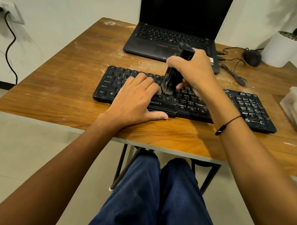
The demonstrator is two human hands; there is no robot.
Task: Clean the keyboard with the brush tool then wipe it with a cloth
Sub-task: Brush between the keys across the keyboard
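The keyboard (183, 99) lies across the counter (63, 83) with its long axis running left to right, near the front edge. The right hand (192, 67) has its grip closed round the black brush (175, 72), which stands nearly upright with its bristles down on the keys about the middle of the board. The left hand (138, 100) lies flat with fingers straight on the left half of the keys, just beside the bristles, pressing the board steady and holding nothing. White dust shows thickest on the keys to the right of the brush, so the coming strokes probably need to travel rightward along the board's length, away from the left hand. Readable writing: "BRONICS" on the front rim, and key legends "Caps Lock", "Shift", "Ctrl" and "Alt". No cloth can be made out for certain
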